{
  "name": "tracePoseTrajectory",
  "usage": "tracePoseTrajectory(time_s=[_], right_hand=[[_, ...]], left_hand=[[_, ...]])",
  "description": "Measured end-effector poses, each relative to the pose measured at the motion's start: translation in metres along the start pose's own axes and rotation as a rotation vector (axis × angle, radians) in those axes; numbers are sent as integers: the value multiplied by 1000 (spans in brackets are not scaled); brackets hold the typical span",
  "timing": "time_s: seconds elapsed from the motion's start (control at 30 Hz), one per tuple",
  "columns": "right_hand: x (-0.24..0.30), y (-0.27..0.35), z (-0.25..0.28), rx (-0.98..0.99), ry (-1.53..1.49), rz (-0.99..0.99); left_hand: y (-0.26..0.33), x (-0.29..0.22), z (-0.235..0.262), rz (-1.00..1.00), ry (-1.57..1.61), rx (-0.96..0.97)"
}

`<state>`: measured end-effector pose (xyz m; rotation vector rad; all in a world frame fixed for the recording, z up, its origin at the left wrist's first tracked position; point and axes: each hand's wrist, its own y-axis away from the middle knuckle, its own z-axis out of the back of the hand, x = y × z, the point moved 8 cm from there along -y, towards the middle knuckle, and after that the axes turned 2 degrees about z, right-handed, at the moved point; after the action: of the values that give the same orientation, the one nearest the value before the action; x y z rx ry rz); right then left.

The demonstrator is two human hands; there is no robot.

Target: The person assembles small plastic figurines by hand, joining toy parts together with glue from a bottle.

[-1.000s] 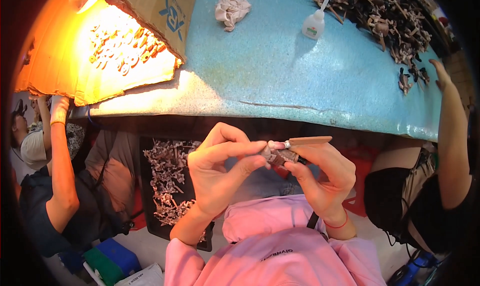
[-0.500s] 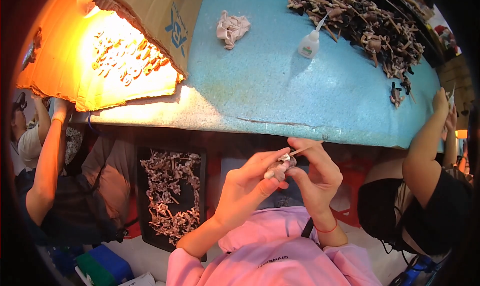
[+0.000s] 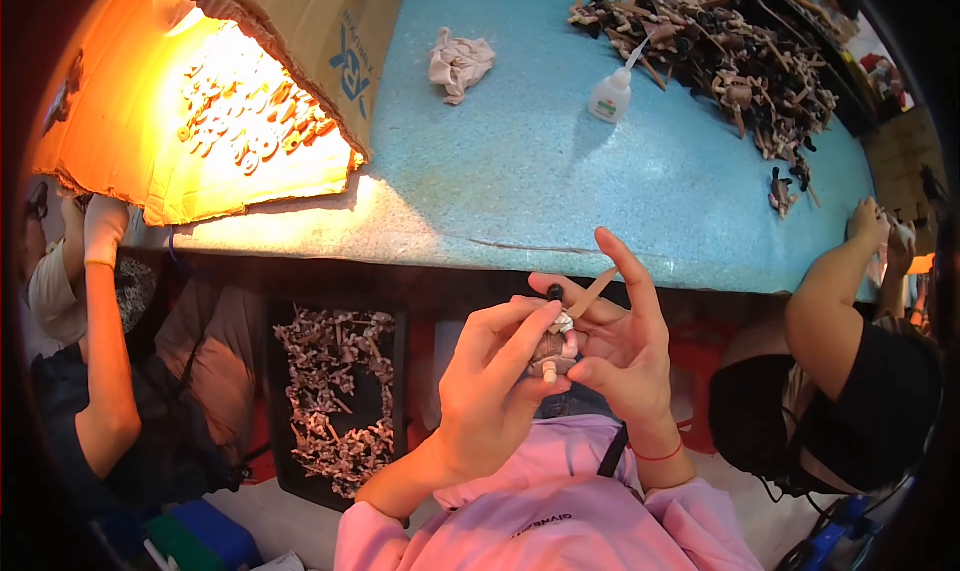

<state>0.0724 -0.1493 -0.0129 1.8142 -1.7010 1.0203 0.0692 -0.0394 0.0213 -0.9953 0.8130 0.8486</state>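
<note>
Held up near the chest, below the near edge of the blue foam worktop (image 3: pixel 560 171): a small brown and pale figurine part (image 3: pixel 550 351), pinched from both sides. Left hand (image 3: pixel 495 391) clenched around it, thumb and forefinger pressing at its upper end. Right hand (image 3: pixel 620 341) grasping the same piece from the right, with a thin wooden stick (image 3: pixel 595 291) caught between the fingers and slanting up and to the right, forefinger raised free.

Risks, judged from this:
- Small piece, two grips crowded on it; easy to squeeze out sideways and drop into the lap or onto the floor beside the dark tray of similar parts (image 3: pixel 335 391) at near left.
- Stick tip close to the fingertips; a slip likely to poke skin or scrape the part's surface.
- If glue is on the stick, which cannot be told, likely to smear onto fingers and bond them to the part.
- Glue bottle (image 3: pixel 610 91) standing far off on the worktop, near the heap of brown parts (image 3: pixel 720 61) at far right; a long reach across, with a chance of tipping it.
- Another person's arm (image 3: pixel 830 281) working close at right; possible bump to the elbow.
</note>
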Motion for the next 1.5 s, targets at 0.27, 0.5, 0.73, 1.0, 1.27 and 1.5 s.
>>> tracePoseTrajectory(time_s=[0.27, 0.5, 0.73, 1.0, 1.27, 1.5], right_hand=[[2, -1, -4, -143, 33, -54], [10, -2, -5, -43, 78, -1], [18, 5, -6, 25, 133, 6], [36, 14, 7, -122, 194, 30], [44, 16, 11, -90, 169, 45], [43, 17, 21, -138, 153, 43]], left_hand=[[0, -6, 1, -35, -176, -28], [-7, -12, -4, -83, -235, -34], [-8, -21, -12, -191, -254, -68], [-13, -29, -24, -198, -235, -72], [-21, -37, -32, -223, -269, -25], [-26, -34, -39, -196, -276, -1]])
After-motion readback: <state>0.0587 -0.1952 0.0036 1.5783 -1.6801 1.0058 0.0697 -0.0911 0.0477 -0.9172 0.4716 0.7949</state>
